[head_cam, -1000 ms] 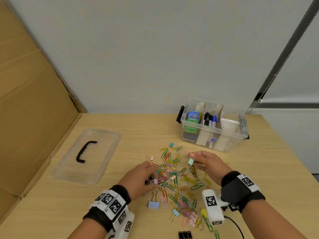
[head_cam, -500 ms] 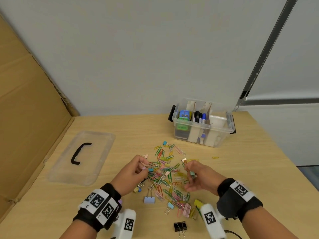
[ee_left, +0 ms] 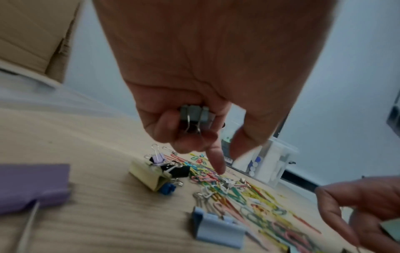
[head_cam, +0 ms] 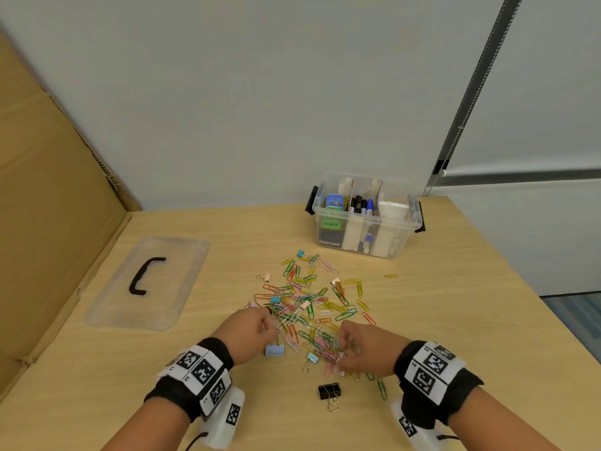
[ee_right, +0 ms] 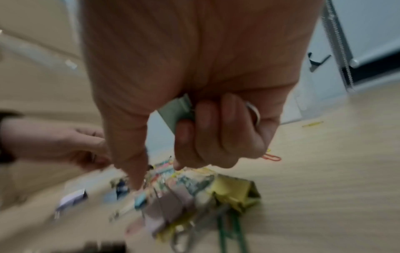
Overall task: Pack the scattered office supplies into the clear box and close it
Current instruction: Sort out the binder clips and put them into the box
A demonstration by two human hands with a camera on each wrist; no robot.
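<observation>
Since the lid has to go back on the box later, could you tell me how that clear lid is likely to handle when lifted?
The clear lid looks thin and probably light, perhaps slightly flexible. Its black handle faces up, so gripping should be easy.

Soft, even room light falls on my pale wooden tabletop (head_cam: 455, 304), giving only faint shadows under my left hand (head_cam: 248, 333) and right hand (head_cam: 364, 348). The head view is sharp at centre, though straight lines bow toward its edges. Both wrist views are smeared. Beyond my left fingers (ee_left: 213, 154) the heap of coloured wire paper clips (ee_left: 249, 193) blurs. Below my right hand (ee_right: 194, 102) the clutter is too blurred to name; perhaps a yellow clip (ee_right: 236, 191).
</observation>
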